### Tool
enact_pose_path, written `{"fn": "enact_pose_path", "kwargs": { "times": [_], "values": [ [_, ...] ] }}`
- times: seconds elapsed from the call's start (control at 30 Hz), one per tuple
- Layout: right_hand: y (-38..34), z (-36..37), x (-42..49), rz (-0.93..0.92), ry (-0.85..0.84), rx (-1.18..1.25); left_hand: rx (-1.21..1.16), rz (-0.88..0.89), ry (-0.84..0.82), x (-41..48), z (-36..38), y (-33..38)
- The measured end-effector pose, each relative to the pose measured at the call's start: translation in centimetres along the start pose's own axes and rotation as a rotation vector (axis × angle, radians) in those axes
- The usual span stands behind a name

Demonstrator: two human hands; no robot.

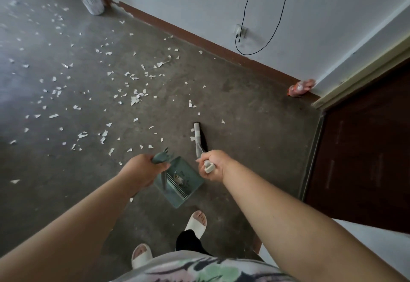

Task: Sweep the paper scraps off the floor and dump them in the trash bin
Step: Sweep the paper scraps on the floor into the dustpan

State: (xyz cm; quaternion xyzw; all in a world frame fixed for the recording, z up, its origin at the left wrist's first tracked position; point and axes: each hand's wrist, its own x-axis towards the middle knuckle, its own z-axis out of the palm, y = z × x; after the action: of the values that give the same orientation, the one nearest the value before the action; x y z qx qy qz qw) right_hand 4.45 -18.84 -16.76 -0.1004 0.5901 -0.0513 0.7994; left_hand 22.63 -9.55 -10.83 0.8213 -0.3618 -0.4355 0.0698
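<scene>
White paper scraps (134, 99), small and torn, lie scattered over the grey floor (233, 104), thickest to the left and ahead, with a few just beside the broom head. The broom (199, 137) has a pale handle and black bristles; its head is down at the floor, the handle gripped by the right hand (213, 165). The teal dustpan (179, 182), comb-toothed, hangs tilted from its long handle in the left hand (144, 168), a small pale clump in it. A white striped bin (93, 4) stands upright far off by the wall

white paper scraps (134, 99), teal dustpan (179, 182), seemingly striped bin (93, 4)
</scene>
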Motion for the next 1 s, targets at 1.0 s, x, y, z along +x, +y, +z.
{"fn": "enact_pose_path", "kwargs": {
  "times": [1.0],
  "values": [
    [-6.8,-10.2,-1.8,-0.162,0.505,0.104,0.002,0.144,-0.083,8.3,-1.5,9.1]
  ]
}}
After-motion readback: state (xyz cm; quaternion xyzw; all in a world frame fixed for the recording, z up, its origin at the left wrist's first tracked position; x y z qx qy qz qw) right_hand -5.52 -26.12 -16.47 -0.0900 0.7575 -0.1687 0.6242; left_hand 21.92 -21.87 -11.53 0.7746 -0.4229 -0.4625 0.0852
